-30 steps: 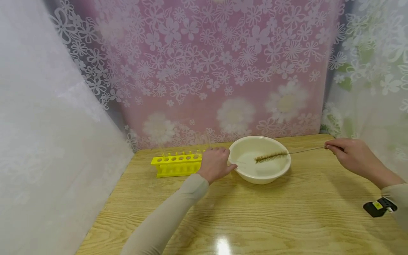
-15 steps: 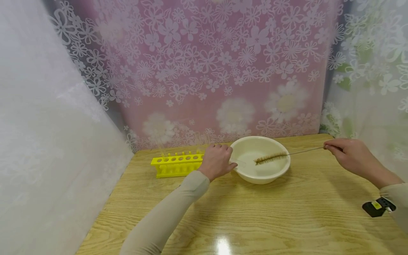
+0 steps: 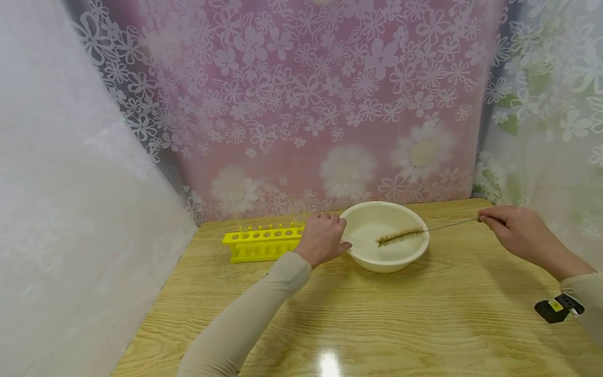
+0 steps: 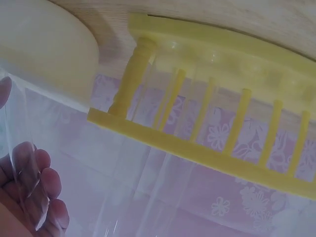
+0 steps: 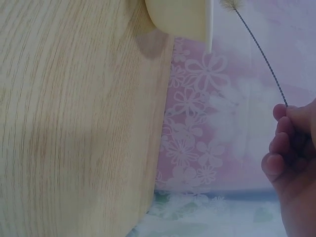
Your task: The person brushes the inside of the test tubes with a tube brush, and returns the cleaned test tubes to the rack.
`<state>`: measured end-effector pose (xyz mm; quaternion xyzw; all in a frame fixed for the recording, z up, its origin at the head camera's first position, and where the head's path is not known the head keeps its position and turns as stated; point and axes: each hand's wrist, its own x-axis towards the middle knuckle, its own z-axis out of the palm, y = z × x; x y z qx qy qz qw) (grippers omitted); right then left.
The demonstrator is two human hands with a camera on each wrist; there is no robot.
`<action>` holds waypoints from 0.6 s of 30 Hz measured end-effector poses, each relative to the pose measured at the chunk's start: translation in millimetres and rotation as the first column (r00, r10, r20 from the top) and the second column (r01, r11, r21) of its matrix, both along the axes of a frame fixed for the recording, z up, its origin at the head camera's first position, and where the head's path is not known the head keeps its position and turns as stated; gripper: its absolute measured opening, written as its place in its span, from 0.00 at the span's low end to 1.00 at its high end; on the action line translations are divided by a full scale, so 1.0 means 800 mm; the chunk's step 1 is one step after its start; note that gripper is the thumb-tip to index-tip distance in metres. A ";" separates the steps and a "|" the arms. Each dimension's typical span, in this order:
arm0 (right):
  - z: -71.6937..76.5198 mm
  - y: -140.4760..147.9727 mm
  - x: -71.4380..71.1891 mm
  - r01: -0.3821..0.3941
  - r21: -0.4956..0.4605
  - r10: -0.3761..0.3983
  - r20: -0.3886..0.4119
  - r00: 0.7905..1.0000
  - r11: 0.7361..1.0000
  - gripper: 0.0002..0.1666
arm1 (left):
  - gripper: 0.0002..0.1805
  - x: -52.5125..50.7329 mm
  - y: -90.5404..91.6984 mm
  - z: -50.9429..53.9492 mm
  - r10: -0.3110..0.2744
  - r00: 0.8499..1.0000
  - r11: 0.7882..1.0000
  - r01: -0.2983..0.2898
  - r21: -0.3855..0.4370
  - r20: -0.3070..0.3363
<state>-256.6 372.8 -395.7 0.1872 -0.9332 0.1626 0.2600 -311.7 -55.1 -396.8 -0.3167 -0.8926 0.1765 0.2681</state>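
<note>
In the head view my left hand (image 3: 322,240) holds a clear glass test tube (image 3: 356,243); its far end reaches over the white basin (image 3: 383,266). The left wrist view shows the fingers (image 4: 51,183) curled round the test tube (image 4: 19,116). With thumb and fingertips my right hand (image 3: 523,230) pinches the twisted wire handle (image 5: 261,55) of a test tube brush (image 3: 400,236). The brown bristles are above the basin, apart from the tube. Behind my left hand, the yellow test tube rack (image 3: 264,256) is partly hidden.
Several clear test tubes (image 4: 165,182) stand in the rack, left of the basin. Both rest on a wood-grain table (image 3: 377,319). A pink floral curtain (image 3: 301,120) hangs behind, with pale sheets at both sides. A black device (image 3: 551,310) sits at my right wrist.
My left hand has shifted slightly right with the test tube. The brush has moved very slightly left and dipped a little at its tip.
</note>
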 end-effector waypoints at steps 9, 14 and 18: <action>-0.003 0.000 -0.001 0.001 0.002 -0.001 -0.009 1.000 1.000 0.11 | 0.33 0.007 -0.011 -0.004 0.038 0.971 0.957 -0.103 0.272 0.236; -0.004 0.000 -0.001 0.004 0.006 -0.004 -0.003 1.000 1.000 0.12 | 0.27 0.016 -0.027 0.004 -0.066 0.904 0.805 -0.202 0.557 0.423; -0.004 -0.001 -0.001 0.011 0.001 -0.011 0.014 1.000 1.000 0.12 | 0.22 0.020 -0.043 0.014 -0.204 0.851 0.649 -0.252 0.718 0.483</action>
